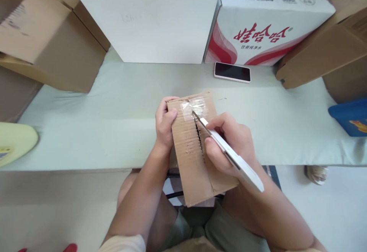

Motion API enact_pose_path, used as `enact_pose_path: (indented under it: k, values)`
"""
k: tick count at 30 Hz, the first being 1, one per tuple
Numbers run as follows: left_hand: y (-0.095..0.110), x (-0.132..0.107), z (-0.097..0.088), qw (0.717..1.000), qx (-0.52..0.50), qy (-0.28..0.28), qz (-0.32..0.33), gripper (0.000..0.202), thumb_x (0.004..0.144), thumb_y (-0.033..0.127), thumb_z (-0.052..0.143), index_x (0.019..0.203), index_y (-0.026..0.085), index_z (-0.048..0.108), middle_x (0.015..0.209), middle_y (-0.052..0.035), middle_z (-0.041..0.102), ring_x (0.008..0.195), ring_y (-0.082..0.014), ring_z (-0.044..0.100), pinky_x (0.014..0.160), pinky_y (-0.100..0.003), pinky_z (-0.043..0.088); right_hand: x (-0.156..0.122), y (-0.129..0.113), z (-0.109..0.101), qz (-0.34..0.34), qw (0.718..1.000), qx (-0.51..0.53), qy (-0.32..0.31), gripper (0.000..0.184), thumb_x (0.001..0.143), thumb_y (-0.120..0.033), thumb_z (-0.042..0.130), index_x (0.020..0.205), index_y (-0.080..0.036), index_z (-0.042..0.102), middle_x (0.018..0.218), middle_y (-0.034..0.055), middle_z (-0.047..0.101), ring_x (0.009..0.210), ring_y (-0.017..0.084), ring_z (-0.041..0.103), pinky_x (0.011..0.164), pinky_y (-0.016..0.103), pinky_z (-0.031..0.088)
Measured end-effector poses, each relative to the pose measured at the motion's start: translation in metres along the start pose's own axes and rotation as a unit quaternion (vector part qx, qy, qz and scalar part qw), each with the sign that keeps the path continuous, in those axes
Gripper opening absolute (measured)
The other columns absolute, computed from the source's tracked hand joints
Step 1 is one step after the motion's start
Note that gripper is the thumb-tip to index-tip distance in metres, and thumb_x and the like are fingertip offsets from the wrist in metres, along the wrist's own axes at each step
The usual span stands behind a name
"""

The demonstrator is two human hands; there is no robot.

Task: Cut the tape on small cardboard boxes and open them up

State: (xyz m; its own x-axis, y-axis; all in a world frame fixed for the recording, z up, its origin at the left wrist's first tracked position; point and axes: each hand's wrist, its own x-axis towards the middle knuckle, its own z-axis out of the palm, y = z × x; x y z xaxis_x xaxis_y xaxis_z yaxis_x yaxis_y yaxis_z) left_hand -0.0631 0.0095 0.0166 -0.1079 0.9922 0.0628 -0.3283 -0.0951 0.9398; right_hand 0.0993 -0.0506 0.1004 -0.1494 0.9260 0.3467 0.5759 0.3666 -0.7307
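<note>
A brown cardboard box (189, 168) is tilted over the table's front edge, with a dark slit down its middle seam and clear tape (200, 104) across its far end. My left hand (166, 124) grips the box's far left side, thumb on top and fingers mostly hidden behind it. In my right hand (229, 141) is a white utility knife (241, 164), pinched between thumb and fingers. Its blade points away from me, and the tip meets the tape at the seam.
A phone (232, 72) lies on the pale green table (129, 129) before a red-and-white carton (252, 26) and a large white box (160, 22). Brown cartons stand left (71, 49) and right (321, 49). A yellow-green object (17, 141) and a blue one (349, 116) sit at the sides.
</note>
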Motion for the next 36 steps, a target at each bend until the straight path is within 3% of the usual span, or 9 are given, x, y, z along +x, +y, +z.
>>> enact_pose_path:
  k: [21, 36]
  values:
    - [0.0017, -0.0004, 0.0002, 1.000, 0.006, 0.007, -0.002, 0.038, 0.076, 0.057, 0.075, 0.093, 0.023, 0.069, 0.081, -0.0023, 0.065, 0.072, -0.0189, 0.056, 0.068, -0.033, 0.047, 0.0006, 0.0011, 0.0025, -0.033, 0.999, -0.016, 0.022, 0.012, 0.078, -0.019, 0.054, 0.086, -0.025, 0.047, 0.052, -0.0121, 0.045, 0.040, 0.007, 0.037, 0.044, 0.019, 0.033]
    - [0.0022, -0.0006, 0.0005, 1.000, 0.005, 0.014, -0.006, 0.036, 0.074, 0.054, 0.075, 0.092, 0.023, 0.070, 0.081, -0.0024, 0.066, 0.070, -0.0191, 0.055, 0.067, -0.033, 0.046, -0.0010, 0.0010, 0.0024, -0.008, 1.000, -0.019, 0.021, 0.013, 0.077, -0.021, 0.055, 0.085, -0.026, 0.046, 0.052, -0.0120, 0.046, 0.040, 0.007, 0.038, 0.044, 0.020, 0.034]
